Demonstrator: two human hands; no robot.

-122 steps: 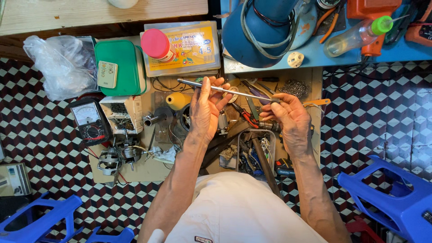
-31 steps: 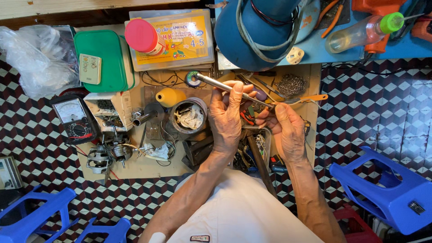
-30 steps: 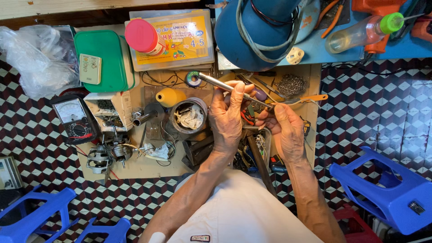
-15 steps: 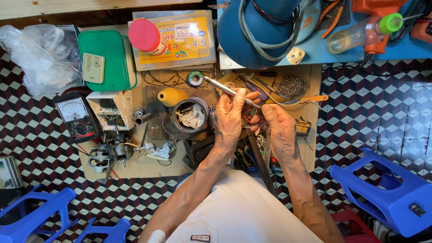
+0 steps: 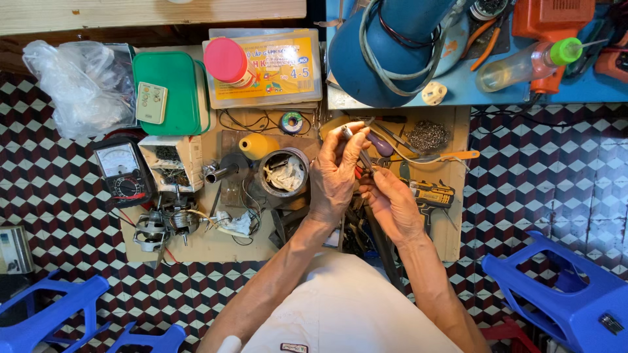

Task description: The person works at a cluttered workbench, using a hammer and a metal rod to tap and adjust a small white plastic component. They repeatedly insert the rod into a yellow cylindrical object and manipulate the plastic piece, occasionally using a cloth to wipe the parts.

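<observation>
Over the cluttered wooden board (image 5: 216, 245) on the checkered floor, the person's two hands meet near the middle. The left hand (image 5: 335, 173) is closed around a thin metal rod (image 5: 348, 134), fingers curled and the rod's tip poking up past the fingertips toward the blue lamp base (image 5: 386, 52). The right hand (image 5: 391, 202) sits just beside it, lower and to the right, fingers bent inward and pinching near the lower part of the rod; whether it grips something of its own I cannot tell. Just left of the left hand stands a round metal tin (image 5: 284, 173) stuffed with crumpled white paper, with a yellow cone-shaped piece (image 5: 256, 145) above it. Farther left lie an analog multimeter (image 5: 122, 171), a small motor (image 5: 160, 222) trailing wires, and a green plastic case (image 5: 171, 91). A yellow-and-black tool (image 5: 432, 194) rests just right of the right hand.
</observation>
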